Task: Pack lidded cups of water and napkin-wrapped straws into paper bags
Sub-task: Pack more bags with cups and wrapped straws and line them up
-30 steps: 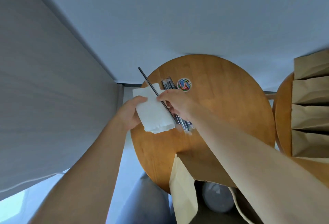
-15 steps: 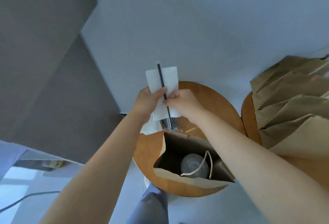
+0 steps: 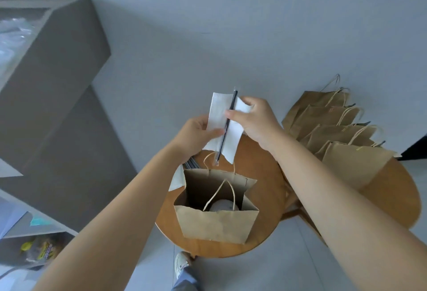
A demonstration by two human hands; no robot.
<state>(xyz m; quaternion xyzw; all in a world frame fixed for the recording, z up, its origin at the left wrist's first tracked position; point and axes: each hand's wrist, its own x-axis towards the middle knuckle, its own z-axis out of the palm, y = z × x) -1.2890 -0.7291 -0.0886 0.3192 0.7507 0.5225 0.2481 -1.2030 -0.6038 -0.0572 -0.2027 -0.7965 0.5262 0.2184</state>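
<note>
Hands up over the table, and both were busy with one white napkin (image 3: 216, 115). The left hand (image 3: 196, 133) pinched its lower left edge, thumb on top and fingers curled behind. The right hand (image 3: 256, 119) gripped the right edge, its thumb pressing a black straw (image 3: 226, 129) against the paper. That straw lay slanted down the middle of the napkin, its top poking just past the upper edge, its clear-wrapped lower tip sticking out below.

Straight beneath them, an open paper bag (image 3: 217, 226) stood upright on the round wooden table (image 3: 265, 186), rope handles up. A lidded cup (image 3: 223, 206) sat at the bottom of it, only the pale lid showing. Behind the bag, more straws (image 3: 191, 163) and a spare napkin (image 3: 176, 178) lay on the tabletop, partly hidden by the left wrist.

Off to the right, a row of paper bags (image 3: 346, 133) stood overlapping on a second table (image 3: 392, 193). A shoe (image 3: 181, 265) showed on the floor below.
</note>
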